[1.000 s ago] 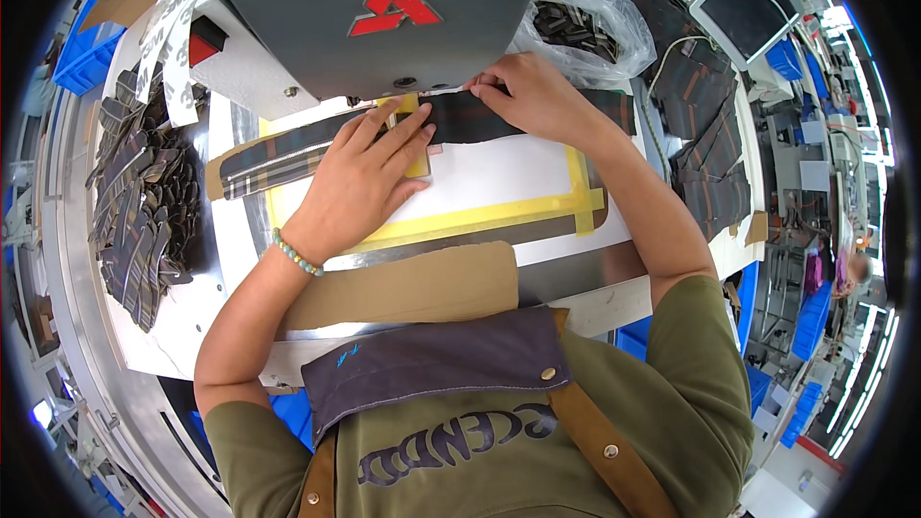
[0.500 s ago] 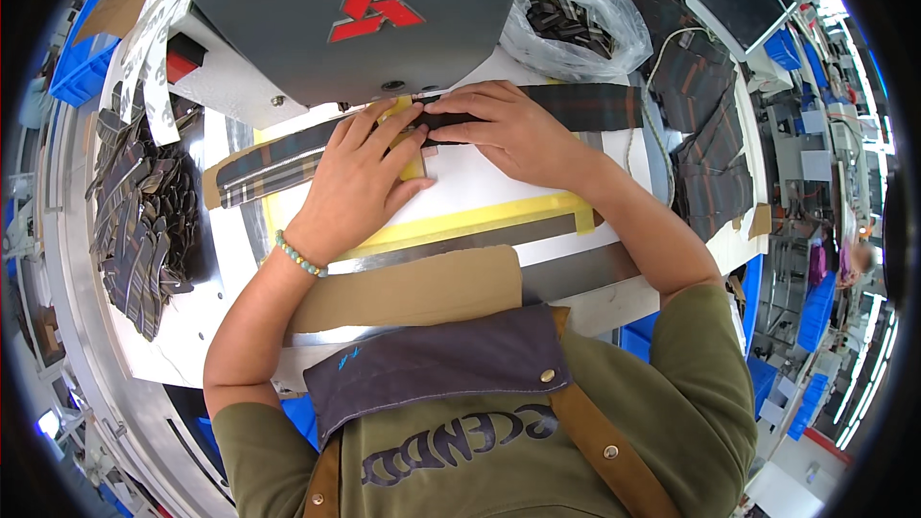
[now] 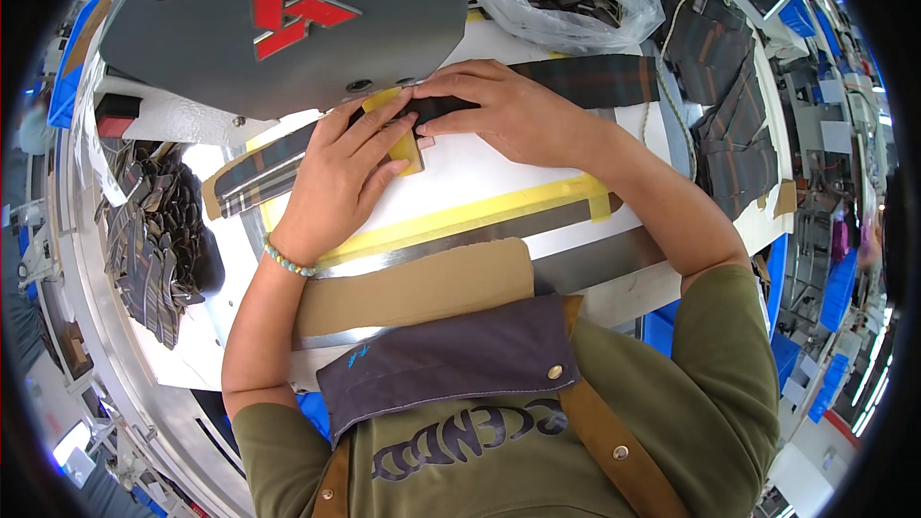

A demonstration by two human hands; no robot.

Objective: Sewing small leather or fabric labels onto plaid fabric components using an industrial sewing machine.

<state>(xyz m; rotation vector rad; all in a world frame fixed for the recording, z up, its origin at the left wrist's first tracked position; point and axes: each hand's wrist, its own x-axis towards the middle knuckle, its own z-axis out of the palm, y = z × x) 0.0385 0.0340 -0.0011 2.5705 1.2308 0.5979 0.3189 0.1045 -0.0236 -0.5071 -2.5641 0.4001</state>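
Observation:
My left hand lies over a plaid fabric strip, fingers stretched out and thumb apart beside a yellow piece on the work surface. From the other side my right hand reaches in, its fingertips closed on a dark plaid fabric strip that runs out to the right. The fingertips of both hands nearly meet at the front of the dark grey machine head. What lies directly under the fingers is partly hidden.
Plaid pieces are heaped at the left. Behind my right hand stands a clear plastic bag of small dark pieces; more plaid cloth lies at the right. Yellow tape and a brown cardboard piece lie nearer me.
The whole view has shifted, with the machine head now farther left. Both hands stay at the strips; my right fingers have drawn slightly apart from the thumb.

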